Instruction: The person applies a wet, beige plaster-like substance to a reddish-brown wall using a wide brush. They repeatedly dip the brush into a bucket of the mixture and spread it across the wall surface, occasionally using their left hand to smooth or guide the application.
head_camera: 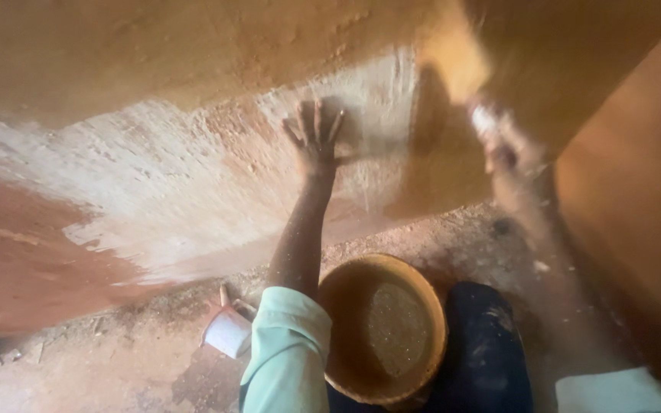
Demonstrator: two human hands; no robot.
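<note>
Fingers of left hand spread flat on plastered wall, bowl below.

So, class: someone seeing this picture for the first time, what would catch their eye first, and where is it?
First, the left hand, fingers spread flat against the pale smeared patch of the earthen wall at centre. Next, the round bowl of brown mud on the ground below. The right hand, upper right, is a blur.

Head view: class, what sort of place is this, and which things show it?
Probably an earthen building being plastered by hand. The left hand presses flat on a mud wall, a bowl of brown mix stands below, and the floor is bare dirt.
</note>
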